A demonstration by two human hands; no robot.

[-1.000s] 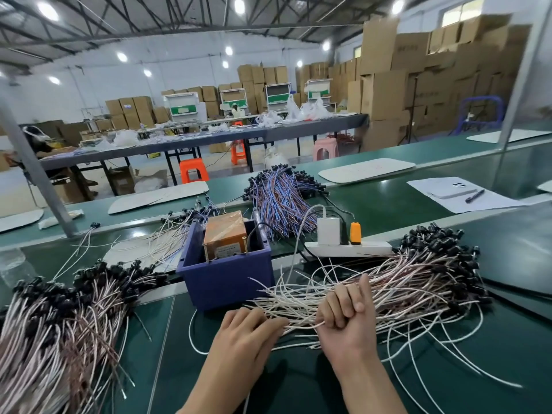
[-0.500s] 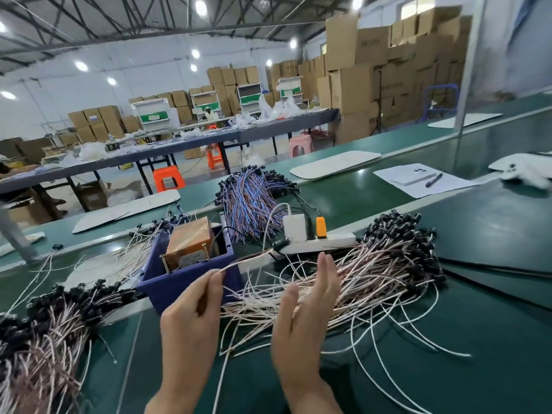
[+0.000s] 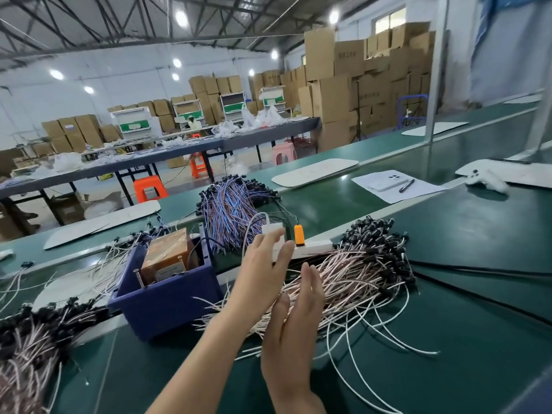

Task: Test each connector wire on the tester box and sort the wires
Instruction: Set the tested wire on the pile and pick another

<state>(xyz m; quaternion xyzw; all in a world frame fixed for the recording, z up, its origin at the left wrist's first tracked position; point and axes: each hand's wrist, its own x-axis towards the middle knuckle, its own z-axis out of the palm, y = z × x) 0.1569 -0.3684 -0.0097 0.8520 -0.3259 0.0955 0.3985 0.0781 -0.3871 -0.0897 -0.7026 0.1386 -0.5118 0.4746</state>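
A big pile of pinkish-white connector wires with black plugs lies on the green bench to the right of a blue bin. The bin holds the brown tester box. My left hand reaches forward over the near end of that pile, fingers straight and spread, holding nothing. My right hand stands edge-on just right of it, fingers straight, above the wire ends. Another pile of similar wires lies at the far left.
A white power strip with an orange plug sits behind the pile. A bundle of blue and purple wires lies further back. Paper, a phone and a pen lie at the right. Black cables cross the bench on the right.
My left hand has let go of the wire it pinched by the bin and moved forward and right with straight fingers. The view has swung to the right.
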